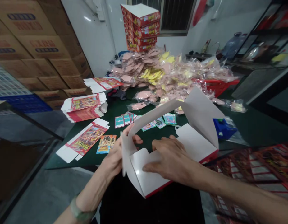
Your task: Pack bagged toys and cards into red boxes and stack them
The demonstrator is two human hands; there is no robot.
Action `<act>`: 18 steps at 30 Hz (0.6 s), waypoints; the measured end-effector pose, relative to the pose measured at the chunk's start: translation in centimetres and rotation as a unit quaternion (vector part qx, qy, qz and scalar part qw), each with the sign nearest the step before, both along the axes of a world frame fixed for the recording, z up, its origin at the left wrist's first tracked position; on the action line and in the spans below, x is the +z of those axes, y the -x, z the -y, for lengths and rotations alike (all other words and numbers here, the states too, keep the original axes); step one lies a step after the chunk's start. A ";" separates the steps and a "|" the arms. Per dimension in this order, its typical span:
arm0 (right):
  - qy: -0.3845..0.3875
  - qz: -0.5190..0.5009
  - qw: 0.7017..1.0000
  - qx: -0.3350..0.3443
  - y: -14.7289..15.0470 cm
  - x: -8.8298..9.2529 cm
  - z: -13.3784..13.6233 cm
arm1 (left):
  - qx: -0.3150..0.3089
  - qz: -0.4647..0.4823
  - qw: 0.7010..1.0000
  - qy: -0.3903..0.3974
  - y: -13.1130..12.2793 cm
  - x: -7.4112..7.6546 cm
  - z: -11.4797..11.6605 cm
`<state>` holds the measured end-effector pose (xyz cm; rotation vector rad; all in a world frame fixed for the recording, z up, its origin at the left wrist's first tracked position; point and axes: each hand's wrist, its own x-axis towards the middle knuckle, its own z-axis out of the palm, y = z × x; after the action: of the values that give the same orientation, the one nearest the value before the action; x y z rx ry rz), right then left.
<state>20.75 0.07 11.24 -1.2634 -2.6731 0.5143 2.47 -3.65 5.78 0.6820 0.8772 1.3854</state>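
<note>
A half-folded cardboard box [197, 141], white inside with a red outer edge, stands in front of me above the table's near edge. My left hand [116, 155] grips its left side panel, with fingertips showing past the panel's edge. Over the front white panel lies my right hand [169, 155], its thumb on the inner face and its fingers curled over the panel's far edge. Flaps on the right stand up at a slant. Beyond the box, fanned teal cards [159, 122] lie on the dark green table [125, 137]. Orange-and-blue card packs [106, 144] are left of my left hand.
Flat printed cartons [89, 138] lie on the left. Behind is a heap of bagged pink and yellow pieces [153, 74], with stacked red boxes [142, 28] above it. A blue holder [224, 128] sits at right. Brown cartons [43, 46] are piled along the left wall.
</note>
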 end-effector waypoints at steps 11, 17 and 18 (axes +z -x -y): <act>0.274 -0.108 0.954 -0.059 0.1 -2.1 1.9 | 0.093 -0.402 0.907 0.085 -0.6 0.0 -1.3; 0.389 -0.143 0.909 -0.042 0.2 -7.0 3.4 | 0.027 -0.578 0.813 0.061 -0.5 -3.0 1.8; 0.374 -0.135 0.917 -0.030 0.3 -7.7 3.8 | 0.013 -0.589 0.806 0.063 -0.6 -3.4 2.5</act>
<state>20.41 -3.75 3.52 -1.2776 -2.2423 1.6734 3.03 -6.13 2.39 1.4698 1.9232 0.7900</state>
